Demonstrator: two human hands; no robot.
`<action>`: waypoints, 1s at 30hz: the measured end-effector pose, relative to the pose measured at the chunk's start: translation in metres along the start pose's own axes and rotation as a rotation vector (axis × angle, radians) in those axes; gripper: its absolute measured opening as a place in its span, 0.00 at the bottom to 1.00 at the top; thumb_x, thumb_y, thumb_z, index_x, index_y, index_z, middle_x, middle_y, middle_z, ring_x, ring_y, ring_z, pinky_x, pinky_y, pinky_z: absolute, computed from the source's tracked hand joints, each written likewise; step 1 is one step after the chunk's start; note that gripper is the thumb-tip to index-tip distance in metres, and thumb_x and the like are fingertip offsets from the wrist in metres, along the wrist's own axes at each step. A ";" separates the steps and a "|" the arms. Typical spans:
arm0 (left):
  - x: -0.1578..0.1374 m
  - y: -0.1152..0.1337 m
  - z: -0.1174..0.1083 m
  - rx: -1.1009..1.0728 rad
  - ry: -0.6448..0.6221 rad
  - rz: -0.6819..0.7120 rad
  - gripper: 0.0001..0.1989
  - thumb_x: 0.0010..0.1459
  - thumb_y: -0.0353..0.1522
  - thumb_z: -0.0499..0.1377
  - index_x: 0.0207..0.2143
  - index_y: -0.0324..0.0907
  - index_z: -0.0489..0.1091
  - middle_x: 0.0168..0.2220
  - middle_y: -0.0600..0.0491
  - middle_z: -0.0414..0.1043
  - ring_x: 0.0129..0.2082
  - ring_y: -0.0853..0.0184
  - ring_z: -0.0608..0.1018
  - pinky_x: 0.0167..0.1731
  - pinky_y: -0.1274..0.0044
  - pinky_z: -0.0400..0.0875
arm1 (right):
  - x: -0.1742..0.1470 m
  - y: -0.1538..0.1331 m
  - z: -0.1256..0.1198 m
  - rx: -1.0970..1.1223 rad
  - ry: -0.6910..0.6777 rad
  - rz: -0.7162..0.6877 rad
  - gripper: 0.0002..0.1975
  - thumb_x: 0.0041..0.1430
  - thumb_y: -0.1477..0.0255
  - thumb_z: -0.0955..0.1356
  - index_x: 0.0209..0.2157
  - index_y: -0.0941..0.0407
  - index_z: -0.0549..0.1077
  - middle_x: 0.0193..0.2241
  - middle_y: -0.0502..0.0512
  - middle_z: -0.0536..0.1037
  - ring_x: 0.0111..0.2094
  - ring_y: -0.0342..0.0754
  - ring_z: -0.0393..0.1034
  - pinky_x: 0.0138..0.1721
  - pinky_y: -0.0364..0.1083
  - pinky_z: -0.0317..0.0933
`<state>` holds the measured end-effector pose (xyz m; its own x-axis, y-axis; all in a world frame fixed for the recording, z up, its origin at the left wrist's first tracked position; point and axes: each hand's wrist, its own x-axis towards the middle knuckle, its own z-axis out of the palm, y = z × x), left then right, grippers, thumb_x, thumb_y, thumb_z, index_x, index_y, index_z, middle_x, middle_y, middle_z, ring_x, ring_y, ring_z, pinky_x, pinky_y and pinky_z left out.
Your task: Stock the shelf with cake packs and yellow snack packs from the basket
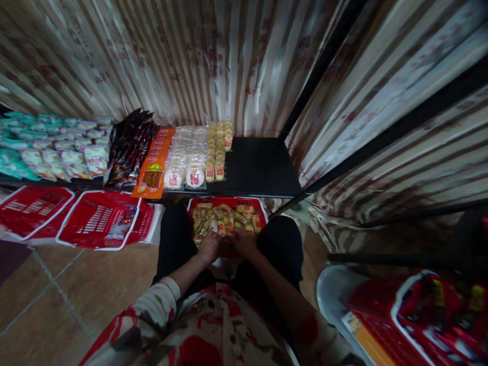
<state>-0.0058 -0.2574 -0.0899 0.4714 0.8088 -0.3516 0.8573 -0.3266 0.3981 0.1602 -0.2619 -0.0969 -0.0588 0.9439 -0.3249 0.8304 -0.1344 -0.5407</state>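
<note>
A red basket (263,209) stands between my knees, filled with small clear-wrapped yellow biscuit packets (244,209) with red labels. My left hand (209,247) and my right hand (243,243) are close together over its near side. The fingers of both are bent inward among the packets at the near edge, and the fingertips are partly hidden. Small packets show right at the fingers, but which one each hand grips is too dim to make out. On the black shelf (263,165) ahead, matching yellow packets (219,152) stand in two rows at the right end of the goods.
Left along the shelf are round white wrapped snacks (185,157), an orange packet (154,162), dark packets (129,147) and white-green bags (61,147). Red baskets (101,218) lie below. At right are black frame bars (366,137), a grey stool (335,290) and another red basket (381,310).
</note>
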 end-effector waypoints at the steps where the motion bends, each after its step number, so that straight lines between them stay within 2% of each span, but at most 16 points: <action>1: -0.001 0.000 0.000 0.013 0.005 0.005 0.16 0.58 0.27 0.49 0.45 0.43 0.70 0.44 0.48 0.71 0.50 0.63 0.66 0.53 0.73 0.58 | 0.000 0.001 -0.005 -0.064 0.061 0.062 0.14 0.59 0.73 0.60 0.44 0.56 0.73 0.45 0.59 0.74 0.48 0.50 0.66 0.51 0.46 0.56; 3: -0.003 0.000 0.000 0.029 0.013 0.019 0.15 0.57 0.26 0.49 0.44 0.41 0.70 0.44 0.48 0.71 0.50 0.63 0.66 0.54 0.74 0.57 | 0.000 0.003 -0.014 -0.174 0.127 0.176 0.17 0.59 0.73 0.60 0.48 0.57 0.70 0.48 0.62 0.71 0.52 0.52 0.63 0.53 0.47 0.54; 5: -0.005 0.004 -0.001 0.034 0.024 0.023 0.14 0.57 0.27 0.49 0.42 0.40 0.71 0.44 0.47 0.71 0.49 0.63 0.67 0.54 0.74 0.58 | 0.000 0.004 -0.019 -0.223 0.114 0.234 0.19 0.58 0.73 0.60 0.51 0.58 0.67 0.51 0.65 0.69 0.52 0.54 0.63 0.51 0.49 0.56; 9: -0.006 0.018 -0.002 0.045 0.066 0.005 0.13 0.56 0.27 0.48 0.39 0.38 0.71 0.42 0.46 0.71 0.48 0.62 0.69 0.51 0.74 0.60 | 0.000 0.001 -0.019 -0.276 0.039 0.286 0.22 0.57 0.78 0.59 0.53 0.56 0.66 0.54 0.67 0.64 0.48 0.57 0.66 0.44 0.50 0.60; 11: -0.007 0.026 -0.001 0.029 0.086 0.010 0.14 0.57 0.27 0.48 0.40 0.40 0.71 0.43 0.47 0.70 0.48 0.64 0.69 0.50 0.75 0.62 | 0.000 -0.003 -0.018 -0.291 0.028 0.298 0.21 0.57 0.79 0.58 0.51 0.55 0.68 0.55 0.67 0.63 0.49 0.57 0.65 0.44 0.50 0.61; 14: -0.005 0.036 -0.002 -0.064 0.099 0.012 0.15 0.56 0.27 0.48 0.42 0.42 0.70 0.44 0.50 0.71 0.49 0.66 0.69 0.51 0.76 0.62 | -0.001 -0.005 -0.022 -0.219 0.082 0.277 0.20 0.56 0.78 0.59 0.50 0.56 0.69 0.55 0.67 0.63 0.50 0.58 0.65 0.47 0.51 0.59; 16: -0.003 0.042 -0.003 -0.154 0.118 -0.014 0.16 0.56 0.26 0.49 0.45 0.42 0.69 0.46 0.50 0.70 0.50 0.66 0.69 0.52 0.76 0.61 | -0.002 -0.005 -0.028 -0.071 0.171 0.235 0.21 0.53 0.76 0.63 0.50 0.57 0.68 0.54 0.67 0.63 0.51 0.58 0.64 0.50 0.52 0.58; 18: 0.002 0.047 -0.005 -0.263 0.165 -0.056 0.19 0.55 0.27 0.51 0.50 0.41 0.65 0.49 0.48 0.69 0.51 0.66 0.69 0.53 0.75 0.61 | -0.001 -0.006 -0.034 0.212 0.272 0.218 0.22 0.50 0.75 0.66 0.50 0.56 0.68 0.51 0.64 0.67 0.50 0.56 0.65 0.52 0.51 0.58; 21: 0.012 0.055 -0.007 -0.474 0.237 -0.072 0.24 0.54 0.30 0.54 0.54 0.40 0.61 0.50 0.47 0.69 0.47 0.64 0.72 0.51 0.72 0.64 | 0.000 -0.009 -0.039 0.767 0.314 0.285 0.20 0.51 0.72 0.66 0.48 0.54 0.68 0.41 0.56 0.73 0.42 0.50 0.70 0.45 0.49 0.64; 23: 0.018 0.058 -0.008 -0.587 0.300 -0.048 0.24 0.53 0.31 0.55 0.54 0.40 0.61 0.48 0.47 0.70 0.44 0.64 0.73 0.49 0.71 0.66 | 0.001 -0.014 -0.040 0.983 0.290 0.320 0.17 0.53 0.68 0.65 0.46 0.53 0.67 0.34 0.53 0.74 0.34 0.46 0.72 0.38 0.46 0.67; 26: 0.028 0.057 -0.012 -0.671 0.426 -0.035 0.21 0.54 0.32 0.54 0.52 0.39 0.64 0.48 0.46 0.70 0.45 0.63 0.73 0.49 0.69 0.66 | 0.001 -0.021 -0.041 1.168 0.282 0.346 0.15 0.53 0.65 0.67 0.43 0.53 0.67 0.32 0.51 0.74 0.29 0.42 0.71 0.34 0.42 0.68; 28: 0.033 0.054 -0.019 -0.694 0.482 -0.045 0.19 0.55 0.32 0.53 0.50 0.39 0.66 0.47 0.46 0.71 0.45 0.63 0.73 0.48 0.69 0.66 | 0.000 -0.024 -0.043 1.248 0.219 0.359 0.15 0.53 0.63 0.67 0.42 0.53 0.68 0.34 0.51 0.74 0.28 0.41 0.71 0.33 0.42 0.67; 30: 0.037 0.050 -0.030 -0.743 0.496 -0.058 0.17 0.55 0.32 0.53 0.47 0.40 0.67 0.44 0.47 0.72 0.41 0.64 0.74 0.45 0.70 0.67 | -0.001 -0.023 -0.050 1.125 0.122 0.339 0.15 0.55 0.62 0.65 0.43 0.52 0.68 0.33 0.52 0.74 0.28 0.43 0.71 0.31 0.43 0.67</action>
<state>0.0479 -0.2292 -0.0576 0.1402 0.9889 -0.0496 0.4400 -0.0174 0.8978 0.1687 -0.2451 -0.0456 0.1746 0.8232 -0.5402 -0.1651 -0.5164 -0.8403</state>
